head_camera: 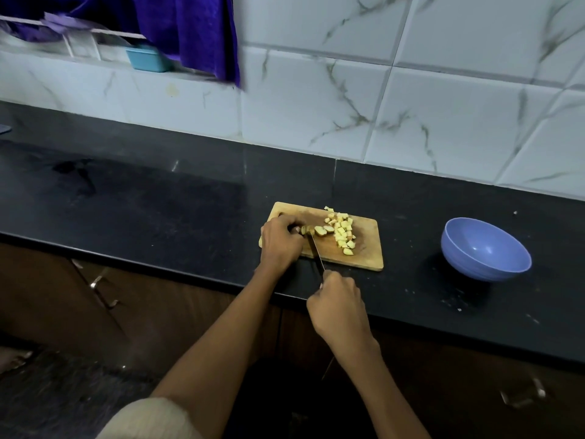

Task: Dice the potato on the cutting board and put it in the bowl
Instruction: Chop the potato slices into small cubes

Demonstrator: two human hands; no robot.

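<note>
A: Start big. What's the setting?

B: A dark stone counter (pixel 158 198) under pale marbled wall tiles (pixel 443 106), with a purple towel (pixel 196 33) hanging at the far left. On the counter sits a wooden cutting board (pixel 364 261), and well apart to its right a blue bowl (pixel 486 248) that looks to hold nothing yet.

A: And the hands?

B: The left hand (pixel 280 240) is curled over the uncut remainder of the potato (pixel 311 230) at the board's left end, pinning it down. The right hand (pixel 338 304) grips the handle of a knife (pixel 316 251), hovering off the near edge of the board, blade reaching forward to the potato just beside the left fingertips.

A: How far along?

B: I'd judge most of it — a heap of pale diced pieces (pixel 342 231) lies on the right half of the board, a couple of slices between the heap and the stub.

A: How will that stub handle?

B: Firm and dense, but wet-cut faces get slippery (and a small end piece likes to roll). Best held from above with fingertips tucked back from the blade. The dice are light and loose — scoop them together or tip the board over the bowl, or some will scatter.
</note>
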